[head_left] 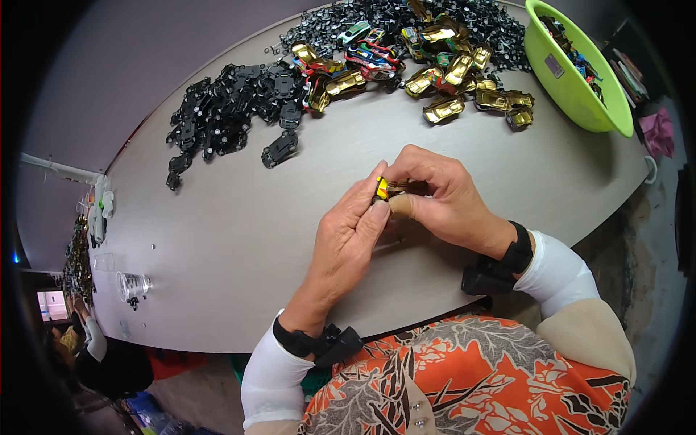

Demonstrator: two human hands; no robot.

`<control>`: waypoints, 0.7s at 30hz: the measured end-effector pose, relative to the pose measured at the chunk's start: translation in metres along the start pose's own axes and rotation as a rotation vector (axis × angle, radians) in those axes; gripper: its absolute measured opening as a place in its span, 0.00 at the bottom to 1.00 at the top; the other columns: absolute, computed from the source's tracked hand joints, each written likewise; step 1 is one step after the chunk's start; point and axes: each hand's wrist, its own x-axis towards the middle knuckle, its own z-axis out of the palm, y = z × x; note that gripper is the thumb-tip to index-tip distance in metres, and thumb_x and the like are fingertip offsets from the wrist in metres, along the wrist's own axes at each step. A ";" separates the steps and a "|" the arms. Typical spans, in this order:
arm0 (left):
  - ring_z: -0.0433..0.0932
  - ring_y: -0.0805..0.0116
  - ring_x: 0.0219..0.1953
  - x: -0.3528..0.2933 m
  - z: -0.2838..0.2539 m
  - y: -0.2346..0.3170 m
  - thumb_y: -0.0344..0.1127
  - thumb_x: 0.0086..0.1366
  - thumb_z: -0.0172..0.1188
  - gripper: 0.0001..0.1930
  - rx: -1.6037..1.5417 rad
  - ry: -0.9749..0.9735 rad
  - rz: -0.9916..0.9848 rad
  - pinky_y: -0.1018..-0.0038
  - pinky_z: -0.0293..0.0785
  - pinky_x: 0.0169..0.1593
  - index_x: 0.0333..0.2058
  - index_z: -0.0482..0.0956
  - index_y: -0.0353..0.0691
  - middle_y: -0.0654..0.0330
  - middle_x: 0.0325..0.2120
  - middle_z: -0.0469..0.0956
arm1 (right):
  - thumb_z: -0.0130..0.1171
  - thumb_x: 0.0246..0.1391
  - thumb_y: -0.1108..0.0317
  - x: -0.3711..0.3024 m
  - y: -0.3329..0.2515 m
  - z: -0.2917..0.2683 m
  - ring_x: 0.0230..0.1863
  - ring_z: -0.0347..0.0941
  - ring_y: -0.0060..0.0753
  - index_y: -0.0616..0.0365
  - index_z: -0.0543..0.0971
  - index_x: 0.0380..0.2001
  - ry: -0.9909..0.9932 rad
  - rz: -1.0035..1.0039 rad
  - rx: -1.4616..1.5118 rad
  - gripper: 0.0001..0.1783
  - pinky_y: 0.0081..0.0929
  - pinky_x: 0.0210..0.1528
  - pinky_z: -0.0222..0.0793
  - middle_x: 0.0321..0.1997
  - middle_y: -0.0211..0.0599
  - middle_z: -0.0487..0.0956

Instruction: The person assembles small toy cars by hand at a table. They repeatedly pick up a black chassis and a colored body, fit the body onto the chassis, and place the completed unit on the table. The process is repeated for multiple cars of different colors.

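In front of me, over the near half of the table, both my hands meet around one small toy car [382,189]. Its yellow end with dark edges peeks out between the fingertips; most of the rest is hidden. My left hand [346,232] is closed, pinching the car between thumb and fingers. My right hand [442,192] is closed on the car's other side, with thumb and forefinger pressed together; a tan wrap covers its thumb tip. A dark brownish part shows between the right fingers, too covered to make out.
Black toy car bases [225,109] lie heaped at the back left. Gold car bodies [444,110] and colourful ones [371,59] sit at the back, before many small wheel parts [326,32]. A lime green basin [580,87] stands far right, a clear cup [132,287] left. Another person [101,359] works far left.
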 end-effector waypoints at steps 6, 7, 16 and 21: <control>0.73 0.74 0.40 0.002 -0.012 0.005 0.28 0.62 0.54 0.23 -0.307 -0.111 -0.107 0.78 0.74 0.42 0.56 0.65 0.34 0.61 0.38 0.75 | 0.56 0.50 0.75 0.006 0.001 -0.011 0.26 0.68 0.16 0.62 0.75 0.32 -0.040 0.081 0.121 0.05 0.17 0.28 0.67 0.27 0.27 0.71; 0.74 0.72 0.40 0.002 -0.016 0.003 0.28 0.60 0.56 0.23 -0.279 -0.111 -0.120 0.75 0.75 0.42 0.54 0.66 0.34 0.60 0.38 0.75 | 0.55 0.52 0.73 0.007 -0.008 -0.015 0.25 0.67 0.15 0.62 0.75 0.32 -0.049 0.199 0.184 0.04 0.16 0.27 0.66 0.25 0.26 0.71; 0.73 0.79 0.21 0.003 -0.022 0.003 0.25 0.50 0.65 0.14 -0.359 -0.076 -0.287 0.84 0.69 0.25 0.37 0.76 0.35 0.65 0.23 0.75 | 0.51 0.52 0.75 0.007 -0.007 -0.026 0.23 0.65 0.14 0.63 0.74 0.31 -0.298 0.255 0.276 0.04 0.15 0.23 0.65 0.25 0.26 0.70; 0.70 0.84 0.21 0.002 -0.020 0.006 0.25 0.50 0.64 0.11 -0.321 -0.111 -0.333 0.87 0.65 0.24 0.34 0.76 0.35 0.67 0.23 0.75 | 0.52 0.49 0.76 0.006 -0.011 -0.025 0.24 0.67 0.16 0.62 0.75 0.31 -0.344 0.348 0.164 0.05 0.18 0.24 0.65 0.23 0.27 0.72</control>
